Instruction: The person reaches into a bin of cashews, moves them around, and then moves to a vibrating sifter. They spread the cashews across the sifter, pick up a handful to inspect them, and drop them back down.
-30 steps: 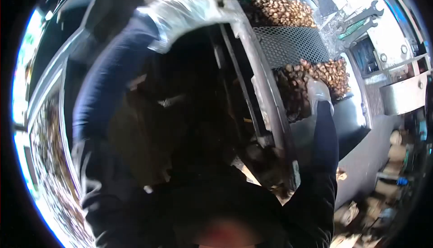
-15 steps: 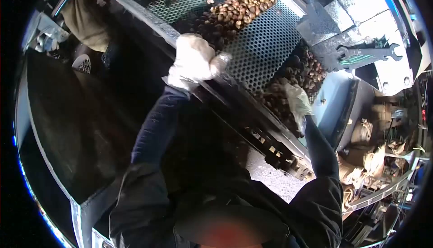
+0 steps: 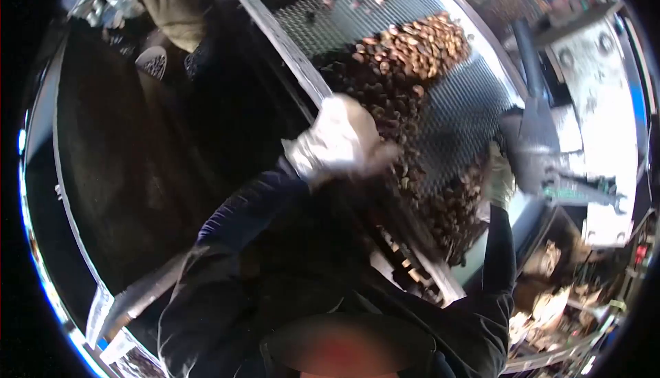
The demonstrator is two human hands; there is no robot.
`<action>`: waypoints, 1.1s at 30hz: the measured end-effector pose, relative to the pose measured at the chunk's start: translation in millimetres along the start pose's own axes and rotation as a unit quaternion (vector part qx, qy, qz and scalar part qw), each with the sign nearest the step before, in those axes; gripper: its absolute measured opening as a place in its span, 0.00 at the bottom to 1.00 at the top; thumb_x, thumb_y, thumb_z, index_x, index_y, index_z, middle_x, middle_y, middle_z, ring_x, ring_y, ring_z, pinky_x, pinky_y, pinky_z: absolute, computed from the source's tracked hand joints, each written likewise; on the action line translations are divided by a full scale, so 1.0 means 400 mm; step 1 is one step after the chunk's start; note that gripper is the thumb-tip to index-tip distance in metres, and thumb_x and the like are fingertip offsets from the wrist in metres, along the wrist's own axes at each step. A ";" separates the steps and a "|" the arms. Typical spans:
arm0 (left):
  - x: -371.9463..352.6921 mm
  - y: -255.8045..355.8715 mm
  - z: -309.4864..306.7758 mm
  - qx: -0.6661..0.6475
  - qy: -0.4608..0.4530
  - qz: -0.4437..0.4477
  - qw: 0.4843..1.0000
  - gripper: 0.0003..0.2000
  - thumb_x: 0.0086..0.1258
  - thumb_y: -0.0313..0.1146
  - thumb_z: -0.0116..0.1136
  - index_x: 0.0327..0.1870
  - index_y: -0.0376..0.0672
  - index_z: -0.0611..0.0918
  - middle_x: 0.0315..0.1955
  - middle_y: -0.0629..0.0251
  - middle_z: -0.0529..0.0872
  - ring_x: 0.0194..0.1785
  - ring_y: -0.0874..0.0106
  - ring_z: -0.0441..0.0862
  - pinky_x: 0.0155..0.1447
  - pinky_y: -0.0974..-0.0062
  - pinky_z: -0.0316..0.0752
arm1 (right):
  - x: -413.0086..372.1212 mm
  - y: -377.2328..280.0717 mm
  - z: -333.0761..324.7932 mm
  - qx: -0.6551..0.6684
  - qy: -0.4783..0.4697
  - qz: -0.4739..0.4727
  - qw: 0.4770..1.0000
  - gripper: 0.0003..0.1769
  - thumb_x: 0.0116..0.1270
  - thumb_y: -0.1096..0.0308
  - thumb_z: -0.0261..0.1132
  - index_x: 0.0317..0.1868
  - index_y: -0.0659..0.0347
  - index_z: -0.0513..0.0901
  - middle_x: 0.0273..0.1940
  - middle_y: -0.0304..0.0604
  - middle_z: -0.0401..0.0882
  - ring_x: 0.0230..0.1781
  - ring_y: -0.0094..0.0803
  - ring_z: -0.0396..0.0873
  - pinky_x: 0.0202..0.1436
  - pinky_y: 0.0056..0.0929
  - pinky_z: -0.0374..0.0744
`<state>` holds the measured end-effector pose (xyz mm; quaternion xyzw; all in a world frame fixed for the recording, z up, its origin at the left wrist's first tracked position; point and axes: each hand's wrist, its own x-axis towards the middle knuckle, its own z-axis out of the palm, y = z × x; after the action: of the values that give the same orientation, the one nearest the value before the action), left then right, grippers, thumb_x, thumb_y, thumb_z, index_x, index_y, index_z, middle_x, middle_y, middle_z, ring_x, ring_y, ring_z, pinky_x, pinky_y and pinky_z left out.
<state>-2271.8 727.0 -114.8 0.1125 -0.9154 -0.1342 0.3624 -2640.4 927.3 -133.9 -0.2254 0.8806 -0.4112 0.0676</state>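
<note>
My left hand [image 3: 337, 137], in a white glove, is over the near metal rail [image 3: 278, 37] of a sloping perforated metal sheet [image 3: 454, 127]. Its fingers are smeared by motion and point toward the pieces. My right hand [image 3: 500, 182], in a pale glove, reaches to the sheet's far right side, fingers stretched out along the edge of a heap [image 3: 450, 216] of brown, rounded, nut-like pieces. Part of that hand is in shadow. Further up the sheet lies another sunlit pile [image 3: 430, 44] of these pieces, running down into shade near my left hand.
An open-ended wrench [image 3: 588, 193] rests by the bright metal plate [image 3: 598, 123] at the right. Brown sacks [image 3: 543, 312] stand at lower right. A large dark panel [image 3: 117, 165] is on the left, with a small white container [image 3: 152, 61] beyond it.
The view has shifted, so the sheet sits lower and further right. My left hand has come off its hold on the rail. My right hand has moved up to the heap's far side.
</note>
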 end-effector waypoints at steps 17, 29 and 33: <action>0.062 -0.124 -0.046 -0.035 0.042 0.026 0.998 0.28 0.66 0.54 0.84 0.19 0.53 0.75 0.16 0.69 0.73 0.21 0.58 0.78 0.49 0.53 0.87 | -0.128 0.040 -0.015 0.182 -0.121 0.263 0.940 0.32 0.94 0.47 0.67 0.81 0.62 0.86 0.74 0.45 0.90 0.70 0.37 0.87 0.78 0.42 0.82; -0.001 -0.172 0.015 -0.011 0.001 0.007 1.000 0.22 0.76 0.42 0.72 0.19 0.55 0.74 0.18 0.70 0.71 0.24 0.60 0.73 0.55 0.51 0.92 | -0.215 -0.229 -0.005 0.229 -0.131 0.314 0.912 0.48 0.80 0.20 0.69 0.84 0.45 0.82 0.68 0.50 0.92 0.57 0.36 0.93 0.31 0.41 0.89; -0.003 -0.136 -0.005 0.022 -0.037 0.023 0.999 0.19 0.68 0.35 0.74 0.19 0.53 0.76 0.16 0.70 0.72 0.22 0.59 0.74 0.56 0.47 0.91 | -0.046 -0.018 0.033 0.178 -0.105 0.168 0.964 0.35 0.88 0.31 0.65 0.74 0.49 0.87 0.61 0.42 0.94 0.56 0.30 0.91 0.45 0.37 0.88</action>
<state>-2263.7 675.8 -131.8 0.0938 -0.9333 -0.1097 0.3287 -2617.8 922.6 -138.2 -0.1006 0.8061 -0.5182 0.2673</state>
